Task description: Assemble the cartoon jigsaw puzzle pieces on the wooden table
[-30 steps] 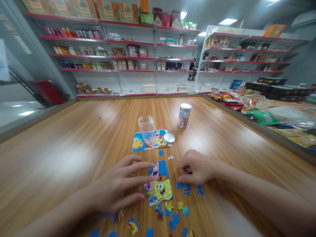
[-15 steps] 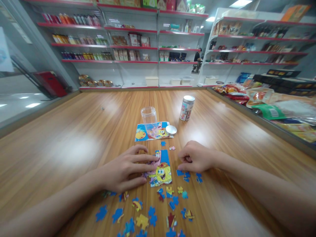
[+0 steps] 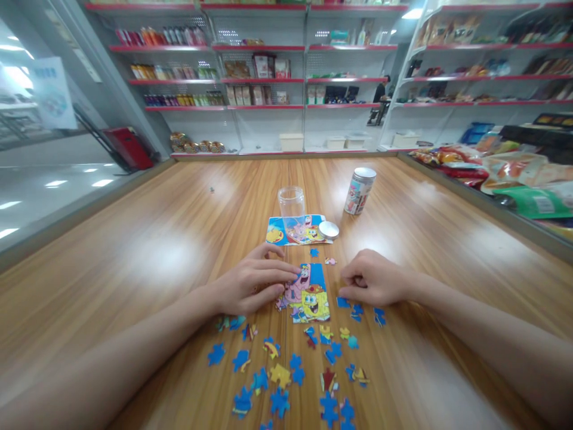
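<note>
A partly assembled cartoon jigsaw point(image 3: 310, 295) lies on the wooden table point(image 3: 147, 257). My left hand point(image 3: 253, 285) rests flat beside it, fingers spread, fingertips touching the puzzle's left edge. To the puzzle's right, my right hand point(image 3: 373, 283) is curled, fingertips pinched near a blue piece point(image 3: 343, 302); whether it holds a piece is unclear. Several loose pieces point(image 3: 286, 370) are scattered nearer to me. Beyond the puzzle lies a reference picture point(image 3: 277, 232) with a clear empty jar point(image 3: 291, 206) standing on it and a round lid point(image 3: 329, 230) at its right.
A closed printed can point(image 3: 359, 190) stands further back on the right. Packaged goods point(image 3: 501, 173) pile along the table's right side. Red-edged store shelves point(image 3: 268, 77) line the back wall. A person point(image 3: 378, 101) is far off between the shelves.
The view has tilted down and shifted, so more loose pieces show near me. My hands stay by the puzzle; the left fingers have drawn a little closer together.
</note>
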Motion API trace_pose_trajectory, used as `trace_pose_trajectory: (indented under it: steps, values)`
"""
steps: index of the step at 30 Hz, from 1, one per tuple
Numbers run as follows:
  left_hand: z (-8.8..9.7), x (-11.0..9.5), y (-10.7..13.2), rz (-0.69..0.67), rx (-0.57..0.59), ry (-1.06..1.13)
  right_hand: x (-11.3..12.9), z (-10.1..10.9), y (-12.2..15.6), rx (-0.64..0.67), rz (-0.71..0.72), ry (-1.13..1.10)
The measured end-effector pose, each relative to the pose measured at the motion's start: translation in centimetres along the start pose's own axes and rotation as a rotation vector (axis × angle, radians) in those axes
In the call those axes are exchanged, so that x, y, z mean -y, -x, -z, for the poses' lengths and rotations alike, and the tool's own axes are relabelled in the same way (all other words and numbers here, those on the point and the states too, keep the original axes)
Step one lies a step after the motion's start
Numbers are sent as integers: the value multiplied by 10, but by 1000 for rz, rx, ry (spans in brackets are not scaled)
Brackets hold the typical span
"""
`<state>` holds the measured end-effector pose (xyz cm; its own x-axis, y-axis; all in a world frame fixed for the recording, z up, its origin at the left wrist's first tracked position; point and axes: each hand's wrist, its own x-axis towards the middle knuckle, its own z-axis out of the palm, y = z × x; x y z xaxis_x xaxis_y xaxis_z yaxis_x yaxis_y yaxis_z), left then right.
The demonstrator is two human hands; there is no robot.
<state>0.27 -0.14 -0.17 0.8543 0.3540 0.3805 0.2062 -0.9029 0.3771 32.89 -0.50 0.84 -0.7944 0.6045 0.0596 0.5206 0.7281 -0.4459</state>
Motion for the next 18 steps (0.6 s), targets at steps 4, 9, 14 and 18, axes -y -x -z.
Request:
trace_pose_trajectory:
  steps: [4,9,14,18]
  values:
    - [-1,1,0,12,-60,-24,1,1,1,3,-10,10]
    - [-5,7,4,116,-217,-87,-1,0,1,7,-11,-23]
    - [-10,12,5,253,-401,-60,-5,-12,-3,-164,-134,-192]
    - [-13,16,8,310,-422,-39,-10,-23,-7,-402,-259,-182]
